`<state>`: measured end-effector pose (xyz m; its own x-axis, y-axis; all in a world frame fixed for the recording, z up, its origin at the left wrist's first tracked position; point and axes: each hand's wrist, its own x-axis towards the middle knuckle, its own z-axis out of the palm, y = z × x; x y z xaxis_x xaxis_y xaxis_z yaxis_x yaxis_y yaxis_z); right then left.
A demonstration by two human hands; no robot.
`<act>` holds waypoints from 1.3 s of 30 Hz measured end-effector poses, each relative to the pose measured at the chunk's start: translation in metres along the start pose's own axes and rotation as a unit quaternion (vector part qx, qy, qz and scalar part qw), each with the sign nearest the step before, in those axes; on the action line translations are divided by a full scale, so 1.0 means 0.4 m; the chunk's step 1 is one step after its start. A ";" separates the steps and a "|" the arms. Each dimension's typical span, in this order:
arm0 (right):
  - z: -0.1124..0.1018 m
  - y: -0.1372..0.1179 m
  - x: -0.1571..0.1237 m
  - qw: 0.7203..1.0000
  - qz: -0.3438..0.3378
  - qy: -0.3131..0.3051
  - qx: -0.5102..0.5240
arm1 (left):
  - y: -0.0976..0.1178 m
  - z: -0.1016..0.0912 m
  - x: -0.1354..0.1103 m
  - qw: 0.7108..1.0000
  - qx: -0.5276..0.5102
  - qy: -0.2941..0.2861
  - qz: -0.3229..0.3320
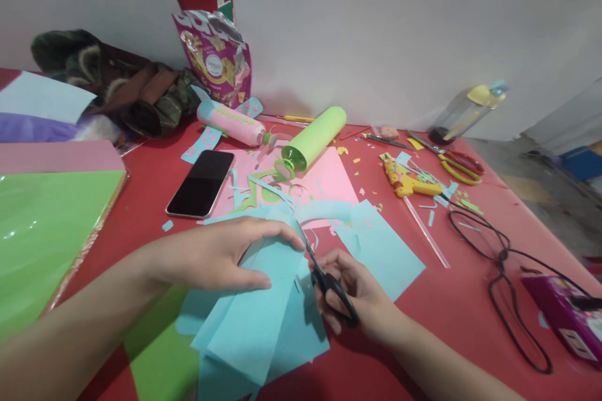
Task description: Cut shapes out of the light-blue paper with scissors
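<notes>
Head view: black scissors [324, 276] point up-left into blue paper [256, 319].

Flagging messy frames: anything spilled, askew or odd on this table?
Yes. Paper scraps litter the red table around the yellow glue gun. A green bottle and a pink bottle lie on their sides. The black cord sprawls in loose loops.

The blue paper [254, 319] looks matt and thin. The scissors [329, 282] have black plastic handles, and the phone [201, 183] has a glossy glass screen. The red table [451, 307] is smooth.
</notes>
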<state>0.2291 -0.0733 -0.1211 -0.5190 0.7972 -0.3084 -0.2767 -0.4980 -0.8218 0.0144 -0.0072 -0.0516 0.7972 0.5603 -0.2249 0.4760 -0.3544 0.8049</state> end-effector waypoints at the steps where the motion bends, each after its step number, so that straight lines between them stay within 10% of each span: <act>1: 0.000 0.000 0.001 1.000 0.002 0.002 0.001 | 0.000 0.000 0.000 1.000 0.002 -0.002 0.001; 25: 0.007 -0.023 0.010 0.991 -0.072 0.094 -0.054 | -0.003 0.079 0.035 0.993 -0.010 -0.115 0.033; 39: -0.007 -0.017 0.020 0.971 -0.106 0.180 -0.116 | -0.018 0.081 0.047 0.998 -0.016 -0.060 0.029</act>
<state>0.2290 -0.0628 -0.1193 -0.1420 0.9619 -0.2337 -0.1341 -0.2526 -0.9582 0.0380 -0.0181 -0.0795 0.8626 0.4451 -0.2406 0.4179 -0.3589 0.8346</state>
